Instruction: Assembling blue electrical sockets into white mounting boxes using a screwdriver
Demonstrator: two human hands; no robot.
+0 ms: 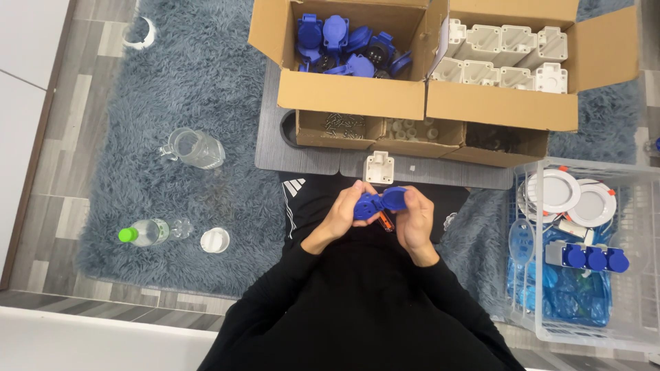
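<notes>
We see both hands together over the lap, above the black trousers. Left hand [342, 215] has its grip closed around a blue socket part [377, 203] from the left side, fingers curled over its top. Right hand [416, 221] also has its grip closed on the same blue socket part from the right, thumb on the hinged lid end. An orange-tipped tool [386, 220] shows just under the part, between the two hands; we cannot tell which hand holds it.

Just ahead of the hands, a white housing block [379, 167] sits on a grey mat [275, 148]. Beyond it, an open cardboard box [350, 93] holds a heap of blue socket covers [347, 45]. Beside it on the right, a second cardboard box [502, 106] holds rows of white housings [505, 55]. Small low trays in front hold screws [344, 124] and small white bits.

On the right, a clear plastic crate [646, 227] holds round white lamps [558, 191] and a grey strip with three blue sockets [595, 257]. On the left, on the grey shaggy rug [172, 82], lie a clear jug [196, 148], a green-capped bottle [146, 232] and a white lid [215, 240].
</notes>
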